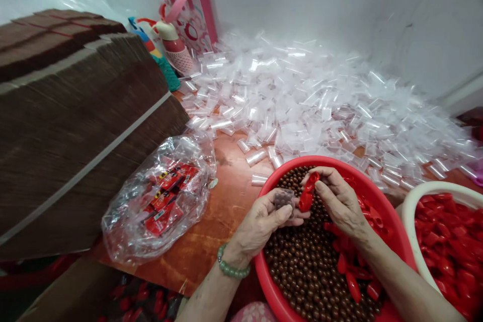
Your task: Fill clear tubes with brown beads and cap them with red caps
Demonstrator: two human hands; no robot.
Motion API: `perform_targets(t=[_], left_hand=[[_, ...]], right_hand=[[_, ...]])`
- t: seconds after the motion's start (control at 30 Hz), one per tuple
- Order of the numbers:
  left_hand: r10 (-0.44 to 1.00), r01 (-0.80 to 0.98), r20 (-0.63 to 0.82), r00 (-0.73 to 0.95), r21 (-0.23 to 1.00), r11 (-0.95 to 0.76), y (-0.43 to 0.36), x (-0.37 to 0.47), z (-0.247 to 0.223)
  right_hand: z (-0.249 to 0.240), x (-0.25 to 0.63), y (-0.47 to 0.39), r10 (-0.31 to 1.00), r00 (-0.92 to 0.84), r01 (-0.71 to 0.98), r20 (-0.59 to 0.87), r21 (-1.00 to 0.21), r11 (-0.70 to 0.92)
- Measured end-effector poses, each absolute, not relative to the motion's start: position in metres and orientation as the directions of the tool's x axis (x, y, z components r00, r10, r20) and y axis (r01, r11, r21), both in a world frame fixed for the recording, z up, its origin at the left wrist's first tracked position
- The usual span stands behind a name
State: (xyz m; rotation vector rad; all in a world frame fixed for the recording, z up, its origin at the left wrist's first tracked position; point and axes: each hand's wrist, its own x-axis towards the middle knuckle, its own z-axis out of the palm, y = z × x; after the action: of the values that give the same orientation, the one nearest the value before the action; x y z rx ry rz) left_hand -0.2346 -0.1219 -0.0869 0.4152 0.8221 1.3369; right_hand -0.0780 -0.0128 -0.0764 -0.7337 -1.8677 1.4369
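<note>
My left hand (266,216), with a green bead bracelet on its wrist, holds a small clear plastic case (284,199) with dark balls inside. Beside it, my right hand (337,198) pinches a red plastic piece (308,192), whose lower end is at my left fingertips. Both hands are over a red basin (392,201). Brown balls (309,261) fill much of the basin, and more red pieces (352,282) lie at its right side.
Clear plastic cases (302,95) are heaped along the wall. A white tub (409,211) of red pieces stands right. Leftward are a strapped cardboard stack (86,136), a clear bag (128,226) with red packets, a bottle (175,48) and a pink bag (209,15).
</note>
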Motion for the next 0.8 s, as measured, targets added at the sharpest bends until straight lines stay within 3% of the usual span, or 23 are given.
perform_targets(t=[0.1,0.27,0.4,0.57,0.8], left_hand=[[0.955,-0.703,-0.293,-0.055,0.69,0.171,-0.121,-0.234,-0.087],[0.936,-0.702,-0.331,-0.118,0.695,0.157,-0.119,-0.234,-0.087],[0.931,-0.726,-0.341,-0.131,0.672,0.145,-0.118,-0.233,-0.086],[0.925,-0.75,-0.351,-0.146,0.649,0.128,-0.119,-0.231,-0.084],[0.946,-0.652,-0.278,-0.167,0.75,0.106,-0.121,-0.232,-0.089]], right_hand=[[-0.07,-0.073,-0.009,0.726,-0.643,0.127,0.243,-0.902,0.414],[-0.062,-0.066,-0.008,0.525,-0.798,0.204,0.297,-0.686,0.698],[-0.071,-0.069,-0.012,0.404,-0.864,0.129,0.299,-0.644,0.754],[-0.08,-0.071,-0.016,0.386,-0.838,0.106,0.384,-0.581,0.807],[-0.087,-0.073,-0.021,0.373,-0.843,0.154,0.388,-0.491,0.858]])
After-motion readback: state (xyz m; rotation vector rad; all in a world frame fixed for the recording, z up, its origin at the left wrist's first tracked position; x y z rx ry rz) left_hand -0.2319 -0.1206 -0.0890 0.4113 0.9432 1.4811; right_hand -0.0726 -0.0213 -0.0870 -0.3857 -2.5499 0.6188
